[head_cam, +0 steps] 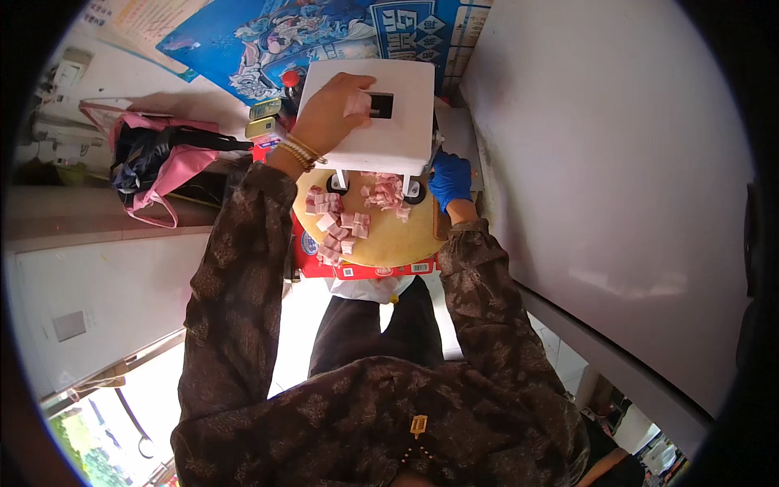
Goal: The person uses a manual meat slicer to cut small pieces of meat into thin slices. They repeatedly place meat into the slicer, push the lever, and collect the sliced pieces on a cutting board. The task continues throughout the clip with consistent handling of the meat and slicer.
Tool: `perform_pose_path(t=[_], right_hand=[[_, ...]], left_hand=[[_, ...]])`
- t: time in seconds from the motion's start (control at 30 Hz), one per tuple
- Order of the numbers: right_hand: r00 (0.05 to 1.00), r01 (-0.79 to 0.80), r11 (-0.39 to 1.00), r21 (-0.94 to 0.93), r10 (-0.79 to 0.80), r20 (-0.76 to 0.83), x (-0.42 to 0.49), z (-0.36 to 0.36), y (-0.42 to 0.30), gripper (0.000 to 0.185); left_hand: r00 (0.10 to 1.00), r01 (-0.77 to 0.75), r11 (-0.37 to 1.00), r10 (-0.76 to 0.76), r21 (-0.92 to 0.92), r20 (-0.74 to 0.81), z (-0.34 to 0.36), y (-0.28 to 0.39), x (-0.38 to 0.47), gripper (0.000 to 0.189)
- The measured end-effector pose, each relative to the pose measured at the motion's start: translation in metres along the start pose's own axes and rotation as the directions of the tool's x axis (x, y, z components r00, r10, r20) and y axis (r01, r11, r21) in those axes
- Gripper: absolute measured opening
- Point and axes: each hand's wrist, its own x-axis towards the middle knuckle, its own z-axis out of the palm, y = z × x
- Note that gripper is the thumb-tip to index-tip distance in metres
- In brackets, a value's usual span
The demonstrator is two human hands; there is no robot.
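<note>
My left hand (327,115) is bare, with beaded bracelets at the wrist, and rests over the top of a white slicing machine (401,143). Between its thumb and fingers is a pale pink meat block (358,105), at the edge of the dark feed slot (382,106). In a blue glove, my right hand (451,178) is curled against the machine's right side; what it grasps is hidden. Under the machine, sliced meat (387,192) lies in a loose pile on a round cutting board (395,243). Several meat chunks (335,228) sit toward the board's left.
The board stands on a red printed box (310,266). A red-capped bottle (291,85) and tins (261,126) are beside the machine's left. A pink bag (173,164) hangs at left. To the right rises a large white panel (608,152). A blue poster (292,36) covers the back wall.
</note>
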Motion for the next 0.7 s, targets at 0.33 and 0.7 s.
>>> perform_pose_path(t=[0.33,0.7], right_hand=[[0.999,-0.042,0.999,-0.032,0.041,-0.018,-0.001,-0.007,-0.002,0.011],[0.994,-0.067,0.996,-0.059,0.062,-0.087,-0.006,0.014,0.015,0.009]], left_hand=[[0.961,-0.213,0.884,0.112,0.417,0.253,-0.004,0.016,0.021,0.056],[0.942,-0.324,0.853,0.332,0.41,0.054,0.052,0.039,-0.046,0.054]])
